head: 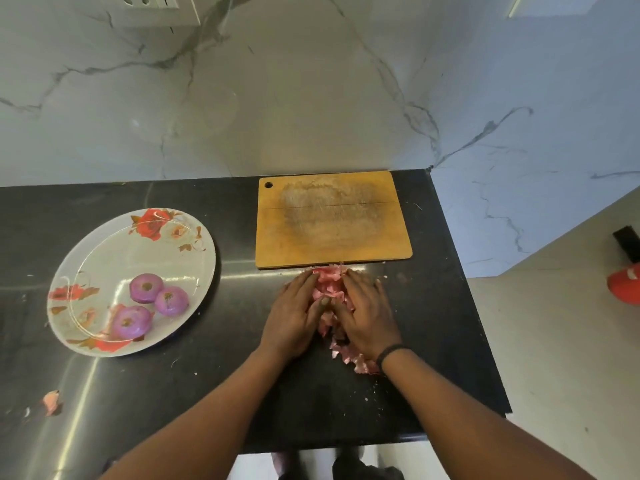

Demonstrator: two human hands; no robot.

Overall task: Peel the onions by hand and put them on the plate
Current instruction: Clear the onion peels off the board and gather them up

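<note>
Hidden: part of the pink onion skins lies under both palms; how much cannot be told. Feet at the bottom edge are cut off; a red object on the floor is cropped at the right edge.

Left hand and right hand: fingers straight, pressing flat on the skin pile from either side, grasping nothing.

Three peeled onions lie on the floral plate, well left of the left fingers.

Wooden cutting board sits just beyond the fingertips.

Surface: black polished desk, scattered skin flecks, one stray skin piece far left. Room: white veined marble wall, socket top left.
</note>
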